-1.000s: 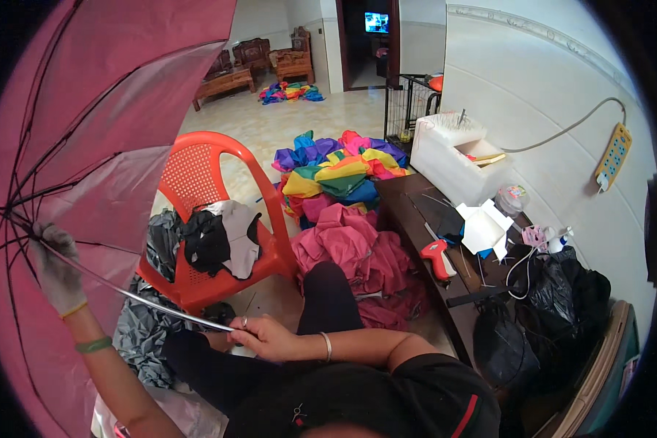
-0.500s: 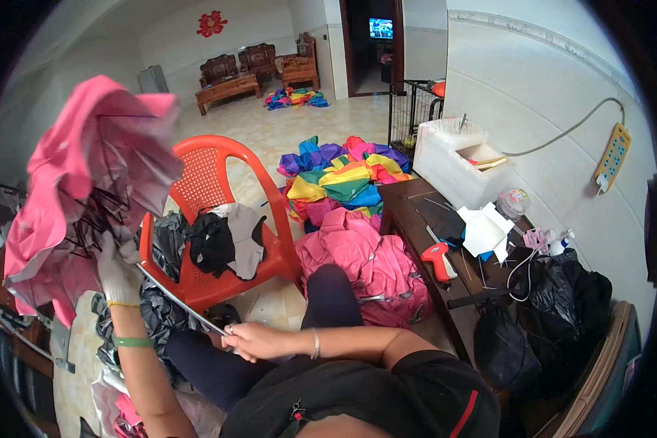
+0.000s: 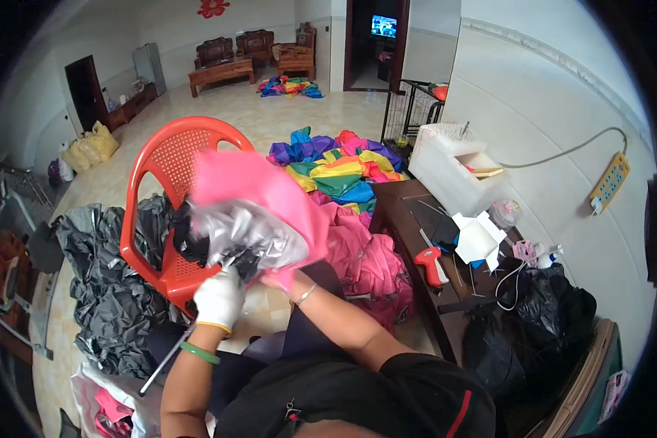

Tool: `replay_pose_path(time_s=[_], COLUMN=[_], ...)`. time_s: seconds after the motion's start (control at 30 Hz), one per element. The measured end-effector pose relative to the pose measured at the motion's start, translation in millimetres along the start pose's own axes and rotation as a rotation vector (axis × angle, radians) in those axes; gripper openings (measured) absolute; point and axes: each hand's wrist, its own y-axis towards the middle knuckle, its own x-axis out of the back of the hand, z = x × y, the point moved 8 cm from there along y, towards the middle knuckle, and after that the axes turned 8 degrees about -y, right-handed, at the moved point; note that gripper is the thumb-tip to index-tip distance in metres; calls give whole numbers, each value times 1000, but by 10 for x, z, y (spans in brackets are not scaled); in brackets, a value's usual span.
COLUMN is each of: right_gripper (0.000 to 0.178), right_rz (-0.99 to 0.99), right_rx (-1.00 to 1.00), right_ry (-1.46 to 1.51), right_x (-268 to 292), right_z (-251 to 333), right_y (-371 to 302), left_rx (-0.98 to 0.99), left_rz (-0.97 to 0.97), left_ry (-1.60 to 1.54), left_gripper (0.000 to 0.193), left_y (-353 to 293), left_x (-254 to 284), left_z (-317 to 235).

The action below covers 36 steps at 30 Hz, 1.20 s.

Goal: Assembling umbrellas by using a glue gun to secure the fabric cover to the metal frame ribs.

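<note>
Over my lap is an umbrella [image 3: 281, 197] with a pink outside and a silver lining, its canopy bunched and blurred by motion. My left hand [image 3: 219, 298], in a white glove, is closed around it where the dark ribs gather. Its thin metal shaft [image 3: 166, 363] slants from under that hand to the lower left. My bare right hand [image 3: 276, 280] touches the canopy's lower right edge, its fingers hidden by the fabric. Right behind the umbrella stands a red plastic chair [image 3: 142, 182] with dark cloth on its seat.
Grey-black fabric [image 3: 109, 292] heaps at the left, pink fabric [image 3: 369, 255] at the right. Rainbow-coloured fabric [image 3: 343, 171] lies beyond. A dark table [image 3: 409, 204] holds a red-and-white glue gun [image 3: 432, 266] and a white box [image 3: 445, 175]. A bag with pink pieces [image 3: 117, 401] sits lower left.
The umbrella has come down from the upper left to in front of me, and its shaft now points lower left. My right hand has left the shaft and moved up to the canopy.
</note>
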Motion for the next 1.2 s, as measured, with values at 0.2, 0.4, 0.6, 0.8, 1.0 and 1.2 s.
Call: replay_pose_path(time_s=[0.2,0.4,0.6,0.8,1.0,1.2], right_gripper=[63,35,26,31,32,41], right_rz=[-354,-758,-644,-759,-572,-577], right_rx=[396,448,659,245,564,47], right_ry=[-920,-1527,-1094,-1811,-1348,-1996], right_x=[-767,-901,112,615,947,761], right_z=[429,1855,1404,732,1033,690], right_y=[740,2173,2179,1615,1944,2056], left_rx=[-79,78,380,326,199,482], left_rz=[-253,-761,-569,-718,-648,-680], left_ry=[-122,-559,-644,-738,-713,-840], left_gripper=[32,52,55,73,69,63], left_y=[320,295,-112,-179,154,130], left_x=[262,548,-608,-519,-873,-1087], left_z=[220,950,1734,1775,1875,2200])
